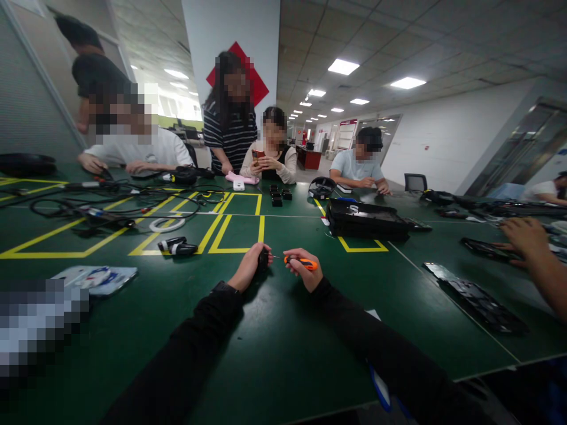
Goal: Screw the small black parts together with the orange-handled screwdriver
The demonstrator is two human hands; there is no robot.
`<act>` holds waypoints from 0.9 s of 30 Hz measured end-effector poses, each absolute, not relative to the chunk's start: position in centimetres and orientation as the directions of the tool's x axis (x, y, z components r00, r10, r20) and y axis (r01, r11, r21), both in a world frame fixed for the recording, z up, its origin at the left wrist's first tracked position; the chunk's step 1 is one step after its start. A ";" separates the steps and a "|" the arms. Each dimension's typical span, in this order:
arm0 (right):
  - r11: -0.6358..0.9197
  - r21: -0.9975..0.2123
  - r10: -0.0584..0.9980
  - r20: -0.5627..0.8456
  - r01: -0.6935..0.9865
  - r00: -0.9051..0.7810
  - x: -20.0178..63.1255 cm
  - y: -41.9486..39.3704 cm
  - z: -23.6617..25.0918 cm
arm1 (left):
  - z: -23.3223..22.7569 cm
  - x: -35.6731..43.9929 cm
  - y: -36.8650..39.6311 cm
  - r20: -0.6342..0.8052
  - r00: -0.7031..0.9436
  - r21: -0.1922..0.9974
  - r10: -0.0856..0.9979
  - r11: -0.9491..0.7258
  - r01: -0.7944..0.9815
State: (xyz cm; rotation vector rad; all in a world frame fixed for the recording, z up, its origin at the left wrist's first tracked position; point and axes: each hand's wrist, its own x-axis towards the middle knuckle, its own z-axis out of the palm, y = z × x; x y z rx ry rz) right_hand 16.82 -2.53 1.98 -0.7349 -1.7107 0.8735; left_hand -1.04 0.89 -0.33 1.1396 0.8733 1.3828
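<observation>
My left hand (249, 266) is closed around a small black device (263, 258), most of it covered by the fingers. My right hand (306, 271) grips an orange and black screwdriver (305, 263) from the side. Its thin metal shaft points left, toward the black device. Whether the tip touches the device is too small to tell. Both hands are over the middle of the green table (274, 366). To the left of them lie a few black handheld pieces (178, 246) beside the yellow tape lines.
Black cables (101, 218) and a white cable coil (166, 225) lie at left. An open black case (367, 219) stands ahead right, with small black blocks (277, 196) at the far middle. A flat black part (476, 298) lies right, near another person's hand (526, 239). People sit across the table.
</observation>
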 end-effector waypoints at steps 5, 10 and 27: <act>0.499 -0.867 0.827 0.476 0.001 -0.300 16.9 -2.2 1.7 | -0.3 -1.0 0.9 0.162 0.045 0.952 0.986 -0.145 -0.268; 0.475 -0.880 0.839 0.461 -0.022 -0.289 16.8 -2.1 1.8 | -0.3 -0.9 0.9 0.141 0.028 0.954 0.990 -0.128 -0.271; 0.307 -0.931 0.906 0.349 -0.197 -0.239 16.8 -1.2 1.3 | -0.5 -1.0 0.9 0.153 0.057 0.963 0.987 -0.136 -0.233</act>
